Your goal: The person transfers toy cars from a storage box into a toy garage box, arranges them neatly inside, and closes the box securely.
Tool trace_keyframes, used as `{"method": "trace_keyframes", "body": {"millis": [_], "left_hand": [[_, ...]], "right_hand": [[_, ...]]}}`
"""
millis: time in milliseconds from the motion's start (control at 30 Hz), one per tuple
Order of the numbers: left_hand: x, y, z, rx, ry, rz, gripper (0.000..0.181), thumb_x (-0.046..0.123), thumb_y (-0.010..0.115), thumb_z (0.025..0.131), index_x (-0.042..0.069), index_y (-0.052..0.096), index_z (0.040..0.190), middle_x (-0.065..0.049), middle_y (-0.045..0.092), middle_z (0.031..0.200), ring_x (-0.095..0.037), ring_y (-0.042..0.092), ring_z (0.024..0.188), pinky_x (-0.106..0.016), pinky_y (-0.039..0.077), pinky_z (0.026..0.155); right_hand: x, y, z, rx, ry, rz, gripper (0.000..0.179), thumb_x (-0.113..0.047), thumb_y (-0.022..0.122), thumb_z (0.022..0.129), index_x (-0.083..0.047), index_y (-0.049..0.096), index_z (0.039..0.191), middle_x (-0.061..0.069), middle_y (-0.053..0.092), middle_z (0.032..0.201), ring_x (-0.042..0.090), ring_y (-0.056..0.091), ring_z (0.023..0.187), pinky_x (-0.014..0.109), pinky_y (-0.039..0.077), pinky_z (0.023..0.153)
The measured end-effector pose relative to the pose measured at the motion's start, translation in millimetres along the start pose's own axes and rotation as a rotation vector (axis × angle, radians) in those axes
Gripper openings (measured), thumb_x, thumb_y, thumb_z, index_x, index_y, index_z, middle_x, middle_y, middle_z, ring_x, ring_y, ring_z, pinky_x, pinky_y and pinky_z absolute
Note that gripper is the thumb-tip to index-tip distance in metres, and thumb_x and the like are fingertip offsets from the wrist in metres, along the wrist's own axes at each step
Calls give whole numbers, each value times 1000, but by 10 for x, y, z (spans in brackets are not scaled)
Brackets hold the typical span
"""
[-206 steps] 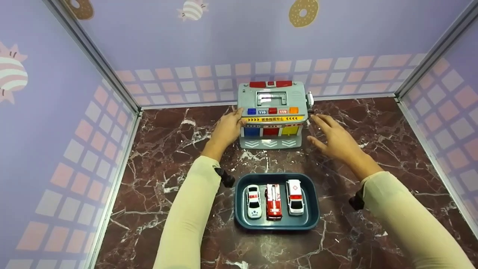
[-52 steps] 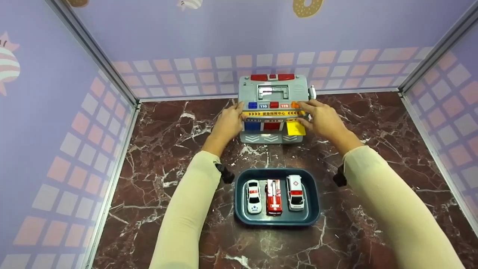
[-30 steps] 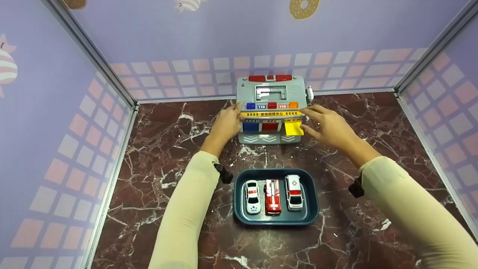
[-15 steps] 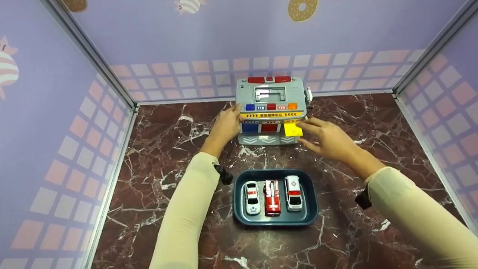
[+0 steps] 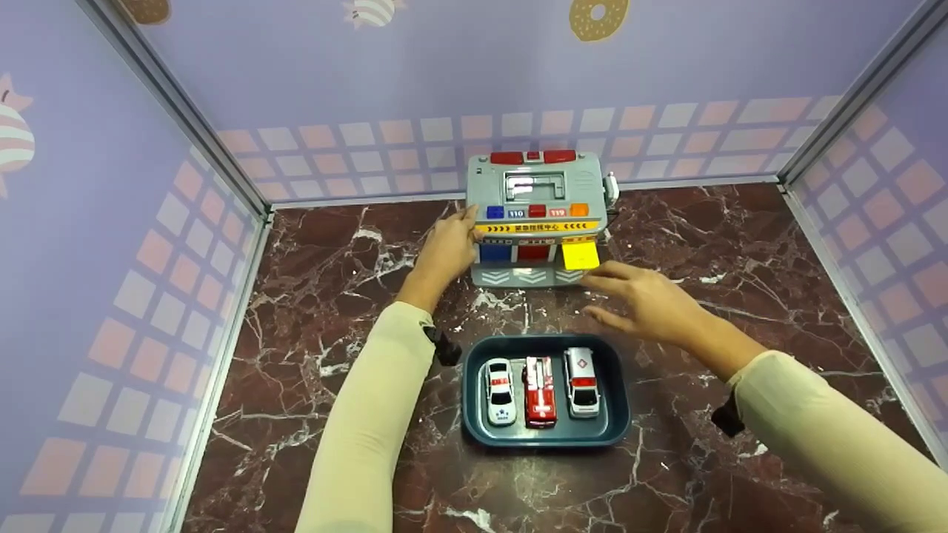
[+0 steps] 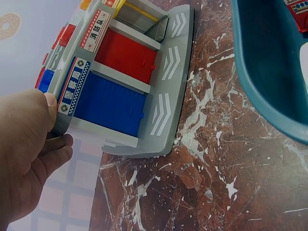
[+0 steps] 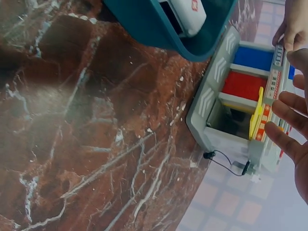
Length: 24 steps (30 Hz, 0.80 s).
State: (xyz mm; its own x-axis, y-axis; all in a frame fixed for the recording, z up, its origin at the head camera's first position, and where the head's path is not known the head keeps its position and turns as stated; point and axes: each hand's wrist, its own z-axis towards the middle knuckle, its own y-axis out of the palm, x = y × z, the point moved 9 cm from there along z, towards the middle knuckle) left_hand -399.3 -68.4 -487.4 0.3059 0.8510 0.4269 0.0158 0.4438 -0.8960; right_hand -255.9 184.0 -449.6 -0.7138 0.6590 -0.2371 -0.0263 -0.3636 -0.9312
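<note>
Right hand [image 5: 655, 305] has dropped below the raised yellow door [image 5: 581, 256] since the earlier frame, fingers spread, right of centre; left hand [image 5: 446, 250] grips the station [image 5: 535, 227] by its left side, upper centre.

Left sleeve [image 5: 363, 414], right sleeve [image 5: 829, 437]: long, pale yellow; small black wrist devices [image 5: 444, 346].
</note>
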Motion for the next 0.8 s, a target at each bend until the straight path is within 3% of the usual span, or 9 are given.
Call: {"method": "trace_keyframes", "body": {"millis": [167,433,800], "left_hand": [[-4,-3,-4,3,-2,8,54,20,61,113,5,52,164,-20,63,159,-44,65,143,-52,52,124],[9,1,-12,-6,4,-8,55,22,61,114,4,50,165,-23,63,158,-43,65,143,-52,49,126],[-11,2,-6,2,5,-19,55,22,62,114,4,52,164,-23,62,159,-44,64,144,-52,50,126]], "right_hand": [[-108,64,-51,-10,-65,-11,45,-34,84,99,-11,78,137,15,76,131,32,80,102,50,70,90],[-218,179,-151,-53,-95,0,47,-34,88,95,-7,79,132,15,77,127,33,80,105,51,69,93],[-339,388,-251,-122,-138,28,44,-34,85,97,-9,79,132,8,76,124,24,78,98,45,69,85]]}}
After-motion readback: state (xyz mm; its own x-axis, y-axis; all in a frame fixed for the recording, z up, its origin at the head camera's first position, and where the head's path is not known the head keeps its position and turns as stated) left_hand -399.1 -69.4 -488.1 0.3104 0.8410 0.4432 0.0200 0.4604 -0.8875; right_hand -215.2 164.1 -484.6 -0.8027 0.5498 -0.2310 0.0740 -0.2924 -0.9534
